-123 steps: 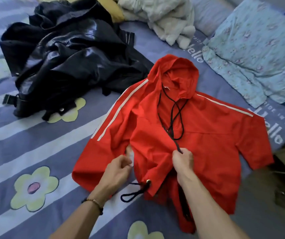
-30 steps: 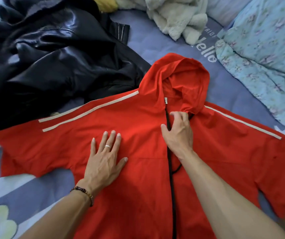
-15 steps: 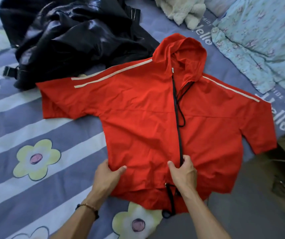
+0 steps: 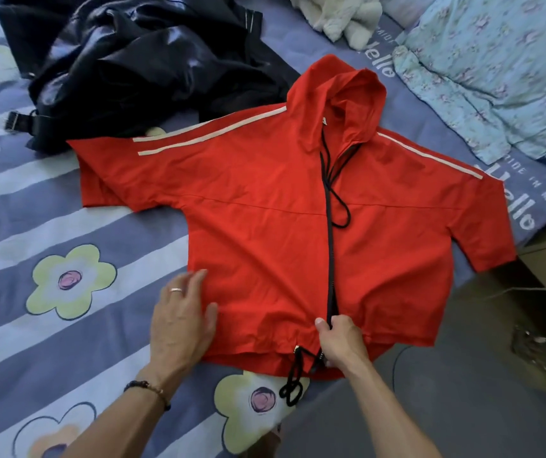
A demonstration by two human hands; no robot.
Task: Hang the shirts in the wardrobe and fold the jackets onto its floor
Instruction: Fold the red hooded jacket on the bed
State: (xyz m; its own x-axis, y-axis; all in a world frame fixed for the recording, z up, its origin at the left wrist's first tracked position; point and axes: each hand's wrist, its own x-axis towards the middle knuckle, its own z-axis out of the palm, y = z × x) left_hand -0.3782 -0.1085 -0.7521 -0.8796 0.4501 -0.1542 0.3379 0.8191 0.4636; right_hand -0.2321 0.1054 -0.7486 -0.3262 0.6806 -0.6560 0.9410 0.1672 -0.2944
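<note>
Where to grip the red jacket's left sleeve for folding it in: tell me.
Pinch the cuff edge of the red jacket's sleeve from the outer side. It lies flat and spread on the bedsheet, clear of the black jacket, so it should swing inward freely.

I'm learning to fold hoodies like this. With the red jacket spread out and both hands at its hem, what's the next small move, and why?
Probably fold the left sleeve in across the chest. The red jacket already lies flat and zipped on the bed, the left hand lies flat at its side edge, and the right hand pinches the zipper at the hem, so smoothing looks finished.
</note>
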